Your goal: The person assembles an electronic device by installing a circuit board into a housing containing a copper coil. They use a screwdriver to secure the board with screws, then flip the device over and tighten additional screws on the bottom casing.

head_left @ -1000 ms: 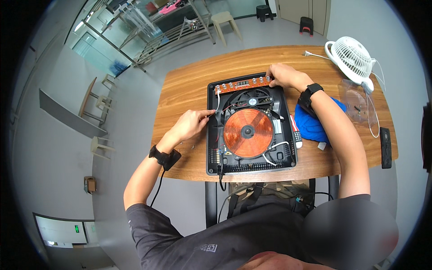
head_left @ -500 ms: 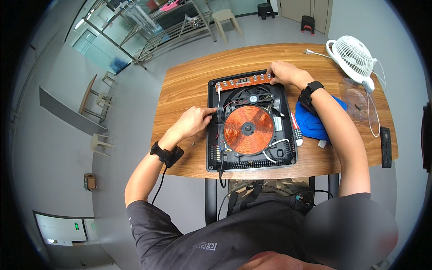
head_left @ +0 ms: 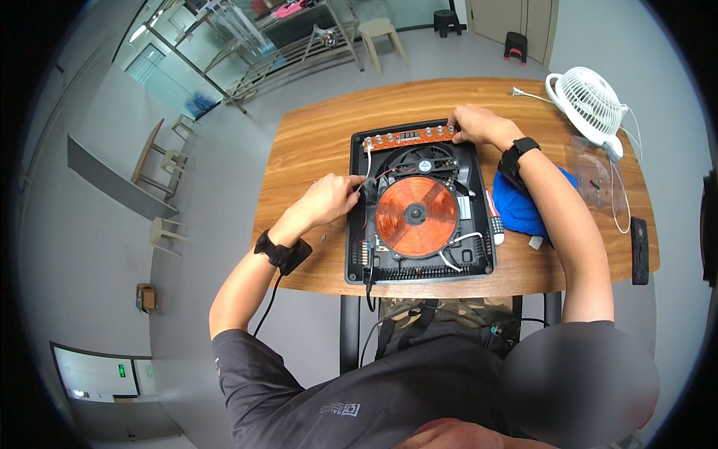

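Note:
An opened induction cooker lies on the table, its copper coil and black cooling fan exposed. Along its far edge sits an orange-brown control board with round silver buttons and a small display. My right hand pinches the right end of that board. At the cooker's left rim, my left hand has thumb and forefinger closed on a white cable, which runs up to the board's left end. The fingers hide the cable's lower part.
Right of the cooker lie a blue cloth, a multicoloured handle-like object and a clear plastic tray. A white fan with its cord stands at the far right corner. A black bar-shaped object rests by the right edge.
My left fingers have curled in around the white cable at the cooker's left rim. My right hand stays at the board's right end. The whole view has shifted slightly.

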Demonstrator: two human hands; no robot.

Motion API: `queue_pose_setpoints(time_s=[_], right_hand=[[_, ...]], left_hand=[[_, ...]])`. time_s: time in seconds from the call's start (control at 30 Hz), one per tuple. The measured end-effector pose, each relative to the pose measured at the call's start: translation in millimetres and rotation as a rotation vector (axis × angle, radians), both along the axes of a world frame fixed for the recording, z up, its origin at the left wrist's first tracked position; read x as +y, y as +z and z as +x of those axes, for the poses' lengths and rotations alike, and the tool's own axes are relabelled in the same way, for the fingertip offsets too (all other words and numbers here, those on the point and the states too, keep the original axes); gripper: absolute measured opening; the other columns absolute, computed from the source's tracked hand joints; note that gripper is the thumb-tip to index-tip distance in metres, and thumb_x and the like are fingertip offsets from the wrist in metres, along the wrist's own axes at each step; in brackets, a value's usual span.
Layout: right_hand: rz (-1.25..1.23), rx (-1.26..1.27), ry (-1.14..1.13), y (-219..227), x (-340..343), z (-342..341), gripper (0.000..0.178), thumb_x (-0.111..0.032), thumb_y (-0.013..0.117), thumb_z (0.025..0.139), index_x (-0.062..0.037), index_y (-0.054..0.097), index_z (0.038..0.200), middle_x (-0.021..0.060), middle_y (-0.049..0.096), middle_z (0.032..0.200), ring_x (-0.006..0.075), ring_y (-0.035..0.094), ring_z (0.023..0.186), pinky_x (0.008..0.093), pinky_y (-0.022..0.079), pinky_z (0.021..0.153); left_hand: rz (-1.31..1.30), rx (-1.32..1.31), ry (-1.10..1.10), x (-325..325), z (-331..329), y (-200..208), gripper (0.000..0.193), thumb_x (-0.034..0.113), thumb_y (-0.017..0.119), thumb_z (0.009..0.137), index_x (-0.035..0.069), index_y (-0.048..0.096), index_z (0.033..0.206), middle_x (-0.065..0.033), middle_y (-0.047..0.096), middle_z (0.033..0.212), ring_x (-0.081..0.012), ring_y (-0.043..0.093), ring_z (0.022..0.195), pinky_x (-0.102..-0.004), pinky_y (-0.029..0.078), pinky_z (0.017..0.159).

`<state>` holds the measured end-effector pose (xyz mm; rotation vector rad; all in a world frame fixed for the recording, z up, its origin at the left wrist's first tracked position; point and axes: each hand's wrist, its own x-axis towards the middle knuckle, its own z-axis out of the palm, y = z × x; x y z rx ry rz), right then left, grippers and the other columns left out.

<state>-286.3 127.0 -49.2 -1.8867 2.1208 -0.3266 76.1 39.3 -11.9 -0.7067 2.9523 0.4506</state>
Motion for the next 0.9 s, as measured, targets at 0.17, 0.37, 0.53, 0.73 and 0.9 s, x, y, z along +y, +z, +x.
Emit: queue_pose_setpoints(time_s=[0.17,0.37,0.53,0.73,0.9], right_hand=[[-0.039,0.002,-0.005,-6,0,-3,0.034,-0.016,0.084,0.077,-0.0051,0.074,0.107,0.0176,0.074,0.101,0.0347,0.069,0.100,0.0429,0.054,0.084],[-0.015,-0.030,-0.004,-6,-1,-4,0.035,-0.017,0.082,0.079,-0.0043,0.074,0.110,0.0177,0.074,0.101,0.0344,0.070,0.098,0.0416,0.055,0.085],[-0.012,-0.027,0.004,-8,-6,-5,0.035,-0.017,0.083,0.078,-0.0041,0.074,0.110,0.0177,0.074,0.100,0.0343,0.070,0.096,0.0415,0.055,0.084],[-0.024,-0.026,0.004,-6,-4,-3,0.034,-0.016,0.083,0.078,-0.0044,0.075,0.108,0.0174,0.074,0.099,0.0337,0.070,0.095,0.0412,0.055,0.083],[-0.051,-0.003,0.026,-10,-5,-8,0.033,-0.016,0.082,0.078,-0.0044,0.074,0.108,0.0172,0.074,0.097,0.0342,0.070,0.094,0.0421,0.054,0.081]], left_hand=[[0.128,0.036,0.043,16,4,6,0.046,0.006,0.058,0.091,-0.006,0.056,0.136,-0.0181,0.072,0.077,-0.0269,0.073,0.069,-0.0366,0.058,0.072],[0.174,0.088,0.137,30,13,-4,0.045,0.007,0.058,0.094,-0.008,0.054,0.136,-0.0185,0.071,0.072,-0.0252,0.073,0.064,-0.0361,0.059,0.067],[0.094,0.126,0.149,33,12,-22,0.041,0.008,0.060,0.093,-0.010,0.058,0.130,-0.0194,0.071,0.070,-0.0253,0.073,0.061,-0.0360,0.059,0.065],[0.005,0.124,0.141,31,11,-30,0.032,0.009,0.063,0.091,-0.009,0.064,0.118,-0.0185,0.071,0.071,-0.0264,0.072,0.061,-0.0370,0.059,0.065],[-0.083,0.094,0.166,31,8,-36,0.028,0.011,0.066,0.088,-0.005,0.067,0.111,-0.0156,0.072,0.071,-0.0293,0.072,0.065,-0.0409,0.058,0.068]])
